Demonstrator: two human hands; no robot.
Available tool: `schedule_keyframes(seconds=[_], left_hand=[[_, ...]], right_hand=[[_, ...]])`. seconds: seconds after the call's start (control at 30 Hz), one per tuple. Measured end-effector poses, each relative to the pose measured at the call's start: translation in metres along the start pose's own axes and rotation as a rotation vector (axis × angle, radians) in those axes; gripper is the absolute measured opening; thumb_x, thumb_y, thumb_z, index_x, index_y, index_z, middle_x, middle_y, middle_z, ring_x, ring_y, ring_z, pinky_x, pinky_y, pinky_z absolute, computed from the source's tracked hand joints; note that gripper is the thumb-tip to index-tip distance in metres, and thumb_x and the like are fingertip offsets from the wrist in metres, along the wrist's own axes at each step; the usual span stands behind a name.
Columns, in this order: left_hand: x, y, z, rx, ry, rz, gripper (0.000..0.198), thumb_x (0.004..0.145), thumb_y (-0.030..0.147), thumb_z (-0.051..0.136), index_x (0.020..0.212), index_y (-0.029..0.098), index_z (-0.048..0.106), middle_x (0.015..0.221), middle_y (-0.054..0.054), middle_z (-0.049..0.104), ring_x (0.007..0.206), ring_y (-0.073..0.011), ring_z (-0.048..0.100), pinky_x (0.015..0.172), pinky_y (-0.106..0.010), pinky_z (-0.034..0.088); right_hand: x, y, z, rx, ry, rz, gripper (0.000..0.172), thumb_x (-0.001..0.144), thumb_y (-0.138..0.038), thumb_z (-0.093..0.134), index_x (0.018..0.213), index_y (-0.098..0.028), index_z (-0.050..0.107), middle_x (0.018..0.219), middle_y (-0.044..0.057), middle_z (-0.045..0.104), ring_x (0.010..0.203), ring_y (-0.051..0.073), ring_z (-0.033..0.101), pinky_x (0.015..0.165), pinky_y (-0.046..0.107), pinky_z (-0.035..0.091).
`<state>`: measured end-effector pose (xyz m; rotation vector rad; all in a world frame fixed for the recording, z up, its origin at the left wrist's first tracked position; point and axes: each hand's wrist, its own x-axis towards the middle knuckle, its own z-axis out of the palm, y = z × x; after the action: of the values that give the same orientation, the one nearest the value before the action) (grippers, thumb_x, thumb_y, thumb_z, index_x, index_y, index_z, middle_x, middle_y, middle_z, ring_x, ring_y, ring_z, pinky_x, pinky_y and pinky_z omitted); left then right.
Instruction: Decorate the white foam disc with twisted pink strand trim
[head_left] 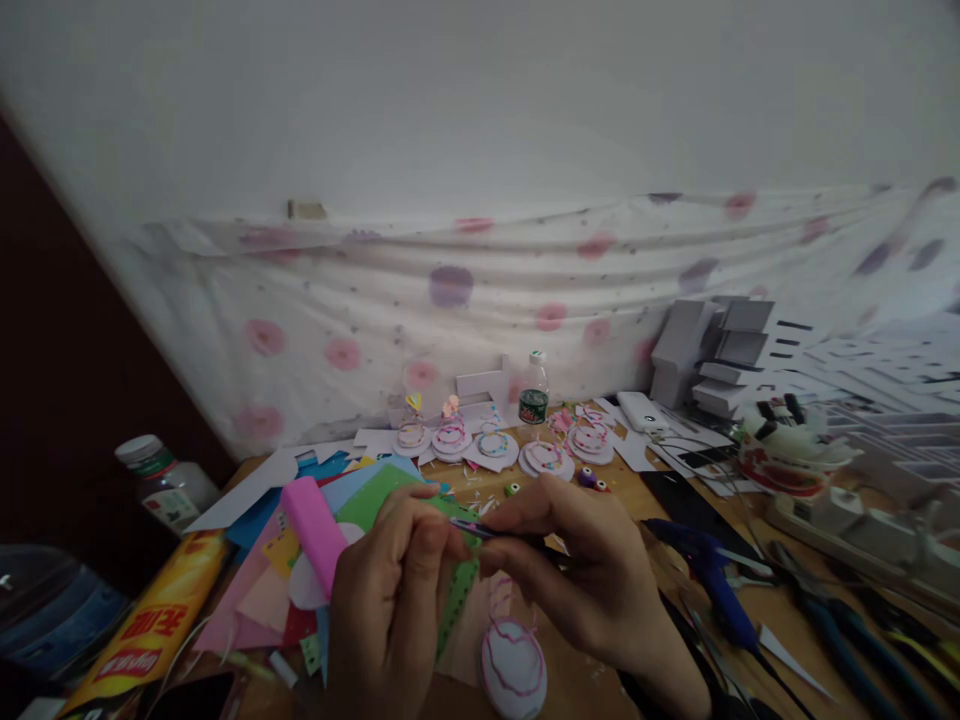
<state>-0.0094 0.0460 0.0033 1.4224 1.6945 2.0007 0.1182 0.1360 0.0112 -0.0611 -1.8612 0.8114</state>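
Note:
My right hand is closed in a pinch round slim, dark metal tweezers, whose tips point left. Right at those tips, the fingers of my left hand are pressed together; whatever they grip is hidden or too small to name. Both hands hover over the table, behind a green sheet and above a round white disc with a pink wavy wire loop standing on it.
Several white discs with beaded rings line the back by a small bottle. On the left lie coloured papers, a pink roll and a yellow packet. At right are a blue glue gun, pliers and a power strip.

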Motion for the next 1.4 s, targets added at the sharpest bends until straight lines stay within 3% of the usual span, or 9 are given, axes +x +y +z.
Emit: schedule_keyframes(seconds=[0.1, 0.2, 0.33, 0.53, 0.7, 0.93, 1.1, 1.27, 1.4], left_hand=[[-0.003, 0.004, 0.001, -0.153, -0.063, -0.187, 0.047, 0.095, 0.052, 0.054, 0.062, 0.02, 0.057, 0.047, 0.006, 0.035, 0.04, -0.0075, 0.033, 0.041, -0.021, 0.028], [-0.003, 0.004, -0.002, -0.279, -0.157, -0.328, 0.053, 0.091, 0.062, 0.057, 0.059, 0.02, 0.055, 0.043, 0.007, 0.03, 0.036, -0.0063, 0.026, 0.037, -0.02, 0.016], [0.0, -0.003, -0.007, -0.394, -0.265, -0.406, 0.051, 0.09, 0.062, 0.058, 0.059, 0.022, 0.053, 0.043, 0.007, 0.031, 0.034, -0.0066, 0.022, 0.034, -0.022, 0.014], [0.004, -0.011, -0.009, -0.425, -0.25, -0.357, 0.057, 0.085, 0.066, 0.065, 0.053, 0.021, 0.05, 0.039, 0.008, 0.03, 0.032, -0.0057, 0.026, 0.033, -0.021, 0.016], [0.006, -0.007, -0.008, -0.465, -0.275, -0.486, 0.059, 0.08, 0.069, 0.069, 0.053, 0.02, 0.049, 0.039, 0.01, 0.026, 0.035, -0.0049, 0.024, 0.036, -0.02, 0.011], [0.005, -0.018, -0.008, -0.512, -0.341, -0.492, 0.058, 0.08, 0.07, 0.067, 0.055, 0.019, 0.053, 0.04, 0.011, 0.022, 0.034, -0.0039, 0.018, 0.035, -0.02, 0.011], [0.005, -0.01, -0.007, -0.522, -0.327, -0.549, 0.056, 0.081, 0.067, 0.069, 0.056, 0.019, 0.052, 0.043, 0.009, 0.027, 0.037, -0.0047, 0.021, 0.038, -0.021, 0.007], [0.006, -0.004, -0.003, -0.603, -0.361, -0.523, 0.058, 0.081, 0.064, 0.071, 0.052, 0.021, 0.045, 0.042, 0.009, 0.027, 0.038, -0.0053, 0.019, 0.039, -0.022, 0.013], [0.013, -0.009, -0.007, -0.649, -0.321, -0.38, 0.057, 0.087, 0.059, 0.065, 0.05, 0.022, 0.043, 0.038, 0.008, 0.029, 0.037, -0.008, 0.031, 0.045, -0.025, 0.037]], right_hand=[[0.001, -0.001, -0.001, -0.049, 0.002, -0.039, 0.008, 0.095, -0.026, 0.072, 0.091, -0.021, 0.068, 0.068, -0.002, 0.072, 0.053, 0.009, 0.063, 0.049, 0.016, 0.046], [0.001, -0.001, -0.004, -0.108, -0.013, -0.064, 0.01, 0.095, -0.028, 0.072, 0.09, -0.021, 0.068, 0.067, -0.002, 0.071, 0.052, 0.009, 0.06, 0.048, 0.017, 0.045], [0.003, -0.002, -0.006, -0.102, -0.05, -0.064, 0.011, 0.096, -0.03, 0.07, 0.091, -0.02, 0.068, 0.072, -0.001, 0.073, 0.055, 0.009, 0.061, 0.049, 0.017, 0.045], [0.008, -0.002, -0.008, -0.135, -0.075, -0.088, 0.019, 0.098, -0.036, 0.068, 0.09, -0.019, 0.069, 0.071, -0.001, 0.072, 0.056, 0.01, 0.062, 0.049, 0.019, 0.043], [0.005, -0.001, -0.011, -0.147, -0.098, -0.076, 0.02, 0.098, -0.037, 0.067, 0.091, -0.019, 0.07, 0.07, 0.0, 0.072, 0.058, 0.011, 0.064, 0.053, 0.02, 0.046], [0.004, 0.0, -0.013, -0.148, -0.115, -0.087, 0.012, 0.096, -0.032, 0.071, 0.094, -0.02, 0.072, 0.072, -0.001, 0.073, 0.06, 0.01, 0.065, 0.056, 0.019, 0.047], [0.005, -0.001, -0.018, -0.14, -0.126, -0.052, 0.011, 0.095, -0.032, 0.072, 0.094, -0.022, 0.072, 0.077, -0.001, 0.076, 0.063, 0.01, 0.067, 0.056, 0.019, 0.048], [0.007, -0.004, -0.024, -0.125, -0.156, -0.017, 0.01, 0.097, -0.033, 0.069, 0.097, -0.024, 0.074, 0.079, 0.0, 0.078, 0.064, 0.013, 0.07, 0.059, 0.022, 0.053], [0.006, -0.003, -0.036, -0.106, -0.154, -0.029, 0.002, 0.095, -0.025, 0.072, 0.097, -0.025, 0.073, 0.08, 0.0, 0.078, 0.067, 0.014, 0.072, 0.061, 0.022, 0.054]])
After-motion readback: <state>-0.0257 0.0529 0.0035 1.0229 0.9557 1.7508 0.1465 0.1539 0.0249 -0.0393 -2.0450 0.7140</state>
